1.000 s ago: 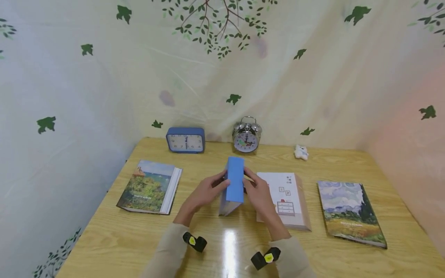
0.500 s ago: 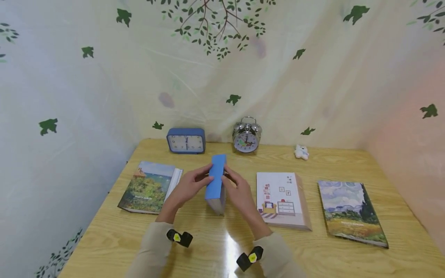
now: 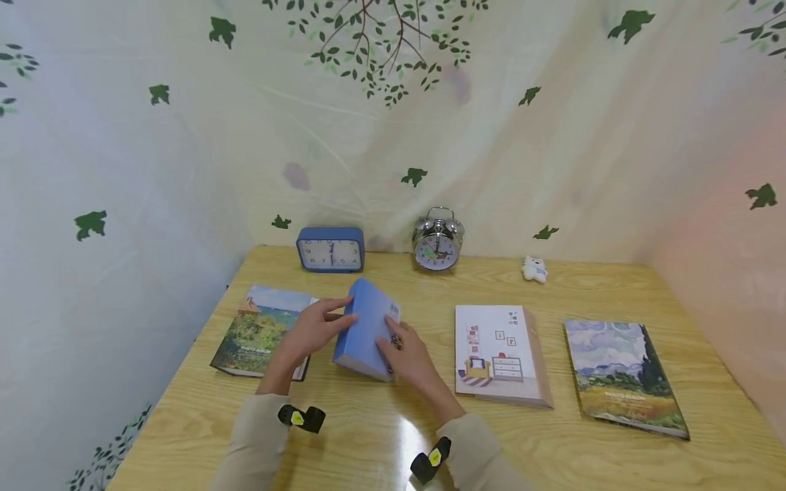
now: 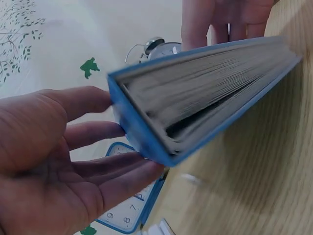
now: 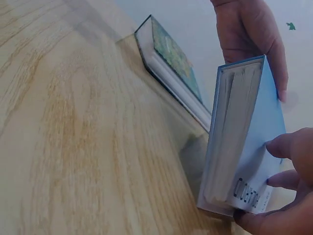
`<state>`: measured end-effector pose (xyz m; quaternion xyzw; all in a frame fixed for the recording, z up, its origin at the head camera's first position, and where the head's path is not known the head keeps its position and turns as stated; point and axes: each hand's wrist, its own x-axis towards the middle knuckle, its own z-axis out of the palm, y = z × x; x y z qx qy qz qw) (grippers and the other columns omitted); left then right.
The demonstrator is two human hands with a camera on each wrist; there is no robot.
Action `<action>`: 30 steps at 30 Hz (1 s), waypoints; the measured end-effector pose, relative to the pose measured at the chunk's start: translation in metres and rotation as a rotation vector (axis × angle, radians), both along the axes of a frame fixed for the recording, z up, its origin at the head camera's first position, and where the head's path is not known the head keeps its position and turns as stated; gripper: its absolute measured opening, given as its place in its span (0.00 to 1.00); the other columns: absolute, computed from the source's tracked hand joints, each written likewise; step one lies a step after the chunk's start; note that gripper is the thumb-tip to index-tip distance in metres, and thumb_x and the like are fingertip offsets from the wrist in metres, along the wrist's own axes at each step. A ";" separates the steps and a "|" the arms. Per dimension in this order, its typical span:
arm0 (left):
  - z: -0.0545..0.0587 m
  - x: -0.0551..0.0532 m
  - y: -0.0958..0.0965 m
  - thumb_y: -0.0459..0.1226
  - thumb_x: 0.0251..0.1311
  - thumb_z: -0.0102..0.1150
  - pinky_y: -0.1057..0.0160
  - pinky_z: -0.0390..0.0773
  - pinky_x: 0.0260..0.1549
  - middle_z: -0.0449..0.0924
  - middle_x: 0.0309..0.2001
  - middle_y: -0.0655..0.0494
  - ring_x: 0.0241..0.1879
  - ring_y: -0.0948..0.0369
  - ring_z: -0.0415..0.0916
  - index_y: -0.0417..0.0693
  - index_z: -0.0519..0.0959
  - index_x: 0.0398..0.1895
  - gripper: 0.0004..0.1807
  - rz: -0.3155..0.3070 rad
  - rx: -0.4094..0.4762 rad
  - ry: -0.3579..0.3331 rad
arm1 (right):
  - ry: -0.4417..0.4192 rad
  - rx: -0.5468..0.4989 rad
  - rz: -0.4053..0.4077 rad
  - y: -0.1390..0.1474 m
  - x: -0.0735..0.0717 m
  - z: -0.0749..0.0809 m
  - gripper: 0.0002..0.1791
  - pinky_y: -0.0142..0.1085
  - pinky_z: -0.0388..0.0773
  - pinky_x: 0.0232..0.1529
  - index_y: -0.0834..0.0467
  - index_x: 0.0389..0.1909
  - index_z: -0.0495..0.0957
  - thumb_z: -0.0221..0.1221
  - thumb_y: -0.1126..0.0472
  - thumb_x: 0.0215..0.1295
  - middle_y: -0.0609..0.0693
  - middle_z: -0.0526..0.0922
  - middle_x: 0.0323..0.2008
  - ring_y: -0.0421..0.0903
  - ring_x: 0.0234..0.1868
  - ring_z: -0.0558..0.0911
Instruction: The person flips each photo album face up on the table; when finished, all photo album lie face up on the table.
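Observation:
A thick blue photo album (image 3: 368,334) leans to the left above the middle of the table, its pale blue cover with black print turned up. My left hand (image 3: 309,332) holds it at the spine, thumb and fingers spread across the spine's two edges in the left wrist view. On the other side, my right hand (image 3: 411,354) grips near the free edge, fingertips on the printed cover (image 5: 266,132). The grey page edges (image 4: 195,88) face the left wrist camera. Right beside my left hand lies a landscape photo album (image 3: 258,334), partly covered by that hand.
To the right lie a white album with a furniture drawing (image 3: 494,351) and another landscape photo album (image 3: 620,375). A blue clock (image 3: 331,251), a silver twin-bell alarm clock (image 3: 437,242) and a small white bear figure (image 3: 534,269) stand along the back edge, before a cloth backdrop (image 3: 522,150).
Both hands have carried the blue album leftward and tipped it from spine-up so a cover faces up. My right hand has shifted from beside the spine to the cover near the free edge.

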<state>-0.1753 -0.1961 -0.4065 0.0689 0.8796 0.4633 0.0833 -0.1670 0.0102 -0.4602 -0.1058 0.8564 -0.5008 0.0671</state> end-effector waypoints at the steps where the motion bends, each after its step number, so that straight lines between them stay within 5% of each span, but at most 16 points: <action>1: -0.001 0.000 -0.001 0.49 0.66 0.55 0.50 0.78 0.51 0.65 0.68 0.44 0.62 0.45 0.71 0.51 0.66 0.69 0.30 0.002 -0.003 -0.023 | -0.004 -0.004 -0.007 0.000 0.000 -0.001 0.30 0.60 0.63 0.64 0.57 0.70 0.63 0.52 0.51 0.70 0.70 0.59 0.68 0.69 0.67 0.63; 10: -0.014 -0.002 -0.007 0.38 0.71 0.49 0.56 0.78 0.52 0.62 0.69 0.40 0.63 0.44 0.68 0.44 0.60 0.72 0.28 -0.014 0.141 -0.144 | -0.007 0.028 -0.023 -0.005 -0.003 -0.010 0.32 0.57 0.59 0.67 0.58 0.70 0.62 0.56 0.54 0.67 0.69 0.53 0.71 0.67 0.70 0.57; 20: -0.032 -0.002 -0.011 0.34 0.70 0.49 0.54 0.80 0.49 0.69 0.64 0.36 0.59 0.44 0.72 0.41 0.64 0.69 0.25 0.092 0.065 -0.170 | 0.062 0.128 0.025 -0.008 0.003 -0.016 0.33 0.59 0.57 0.68 0.61 0.69 0.63 0.57 0.54 0.66 0.71 0.49 0.72 0.69 0.71 0.54; 30: -0.032 -0.002 -0.017 0.40 0.70 0.49 0.49 0.75 0.55 0.71 0.62 0.39 0.61 0.45 0.69 0.41 0.62 0.70 0.27 0.108 -0.048 -0.127 | 0.043 0.174 0.025 -0.009 0.005 -0.011 0.34 0.57 0.55 0.69 0.57 0.71 0.60 0.57 0.51 0.67 0.66 0.48 0.74 0.65 0.72 0.53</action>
